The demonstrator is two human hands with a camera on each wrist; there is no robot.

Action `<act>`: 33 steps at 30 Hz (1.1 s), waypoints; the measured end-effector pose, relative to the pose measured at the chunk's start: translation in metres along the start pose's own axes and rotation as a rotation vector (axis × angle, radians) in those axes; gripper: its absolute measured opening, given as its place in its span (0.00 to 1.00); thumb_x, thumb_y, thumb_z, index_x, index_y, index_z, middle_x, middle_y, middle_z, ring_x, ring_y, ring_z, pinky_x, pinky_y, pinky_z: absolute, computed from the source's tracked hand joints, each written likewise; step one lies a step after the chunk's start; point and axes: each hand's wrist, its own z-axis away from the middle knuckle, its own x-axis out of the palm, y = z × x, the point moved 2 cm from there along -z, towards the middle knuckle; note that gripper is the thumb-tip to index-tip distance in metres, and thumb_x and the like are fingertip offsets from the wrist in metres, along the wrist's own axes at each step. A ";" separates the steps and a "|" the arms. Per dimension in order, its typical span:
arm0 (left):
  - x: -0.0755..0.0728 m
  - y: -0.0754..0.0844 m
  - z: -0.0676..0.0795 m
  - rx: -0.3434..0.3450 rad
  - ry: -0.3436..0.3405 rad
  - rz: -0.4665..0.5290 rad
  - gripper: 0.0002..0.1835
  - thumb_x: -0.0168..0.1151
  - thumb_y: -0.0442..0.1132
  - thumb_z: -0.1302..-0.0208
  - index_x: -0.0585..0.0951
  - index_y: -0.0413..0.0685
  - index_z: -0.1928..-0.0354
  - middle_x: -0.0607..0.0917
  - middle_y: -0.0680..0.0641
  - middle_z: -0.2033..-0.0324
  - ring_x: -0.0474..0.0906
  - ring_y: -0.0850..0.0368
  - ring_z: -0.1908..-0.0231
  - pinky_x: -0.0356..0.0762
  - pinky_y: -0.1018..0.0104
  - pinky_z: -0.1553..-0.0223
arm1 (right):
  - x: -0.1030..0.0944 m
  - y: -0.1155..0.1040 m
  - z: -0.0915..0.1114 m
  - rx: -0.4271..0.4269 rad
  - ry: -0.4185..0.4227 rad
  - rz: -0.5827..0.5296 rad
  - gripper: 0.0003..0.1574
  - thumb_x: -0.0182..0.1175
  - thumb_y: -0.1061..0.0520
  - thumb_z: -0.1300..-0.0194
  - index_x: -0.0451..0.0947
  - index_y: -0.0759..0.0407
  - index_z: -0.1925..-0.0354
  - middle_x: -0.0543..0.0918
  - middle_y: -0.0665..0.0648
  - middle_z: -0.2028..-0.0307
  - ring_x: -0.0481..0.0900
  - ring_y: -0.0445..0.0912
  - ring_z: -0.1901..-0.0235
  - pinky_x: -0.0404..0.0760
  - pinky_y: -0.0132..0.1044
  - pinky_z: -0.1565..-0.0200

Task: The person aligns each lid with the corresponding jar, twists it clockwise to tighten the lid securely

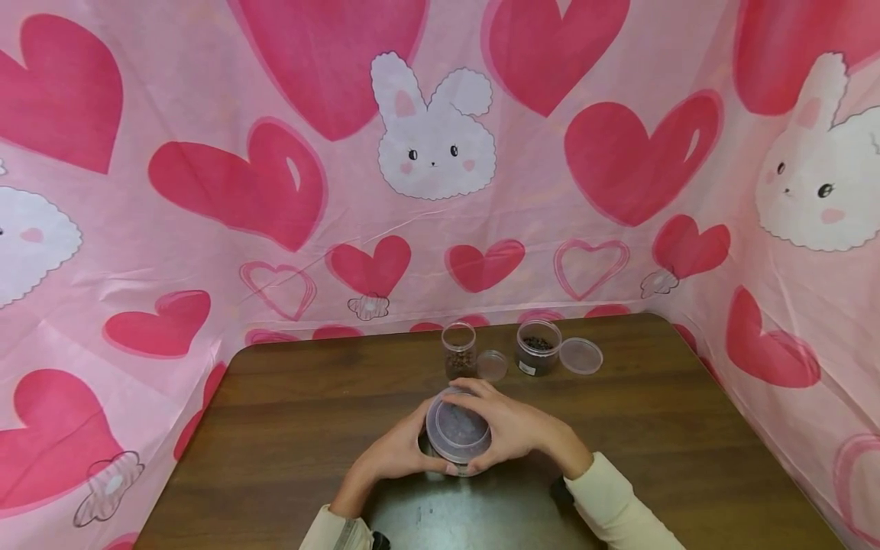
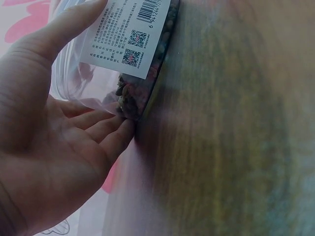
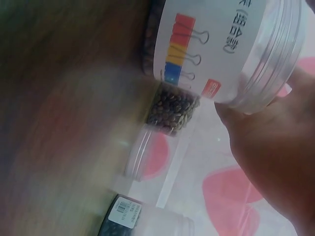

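Note:
A clear round plastic jar with a translucent lid stands on the table between both hands. My left hand curls round its left side, with the thumb at the near side. In the left wrist view, that hand holds the jar, which has a printed barcode label and dark bits at the bottom. From the right, my right hand grips the lid's rim, fingers at the far edge and thumb near. The right wrist view shows the jar's binder-clip label and ridged rim.
Behind the jar stand an open clear jar of brown beans and an open, wider jar of dark grains. A small clear lid and a larger lid lie beside them. Pink heart-patterned cloth borders the brown table.

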 end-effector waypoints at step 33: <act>0.002 -0.002 -0.001 0.003 0.014 -0.055 0.61 0.84 0.56 0.49 0.56 0.61 0.18 0.72 0.54 0.26 0.72 0.55 0.29 0.71 0.54 0.27 | 0.004 -0.020 0.003 0.102 0.059 0.109 0.64 0.76 0.27 0.46 0.63 0.47 0.21 0.58 0.62 0.21 0.65 0.58 0.26 0.83 0.52 0.38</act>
